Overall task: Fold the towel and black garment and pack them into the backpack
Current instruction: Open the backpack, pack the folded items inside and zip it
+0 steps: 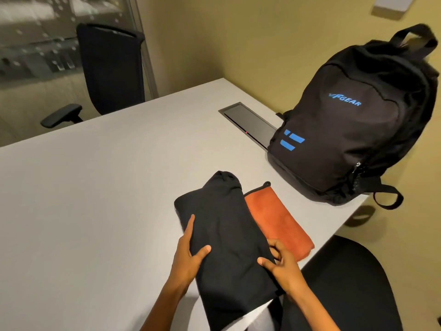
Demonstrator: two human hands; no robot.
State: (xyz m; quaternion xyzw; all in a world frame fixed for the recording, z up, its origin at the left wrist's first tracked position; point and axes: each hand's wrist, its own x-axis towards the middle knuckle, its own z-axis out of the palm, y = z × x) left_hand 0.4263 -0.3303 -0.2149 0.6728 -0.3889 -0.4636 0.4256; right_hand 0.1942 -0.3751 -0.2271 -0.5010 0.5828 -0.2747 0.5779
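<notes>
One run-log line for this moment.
left hand, right hand: grip folded black garment | folded orange towel: beside | black backpack: upright

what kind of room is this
Most likely an office meeting room or work room: a long grey table with a built-in cable hatch, a black office chair pulled up to it, and a glass partition wall behind.
</notes>
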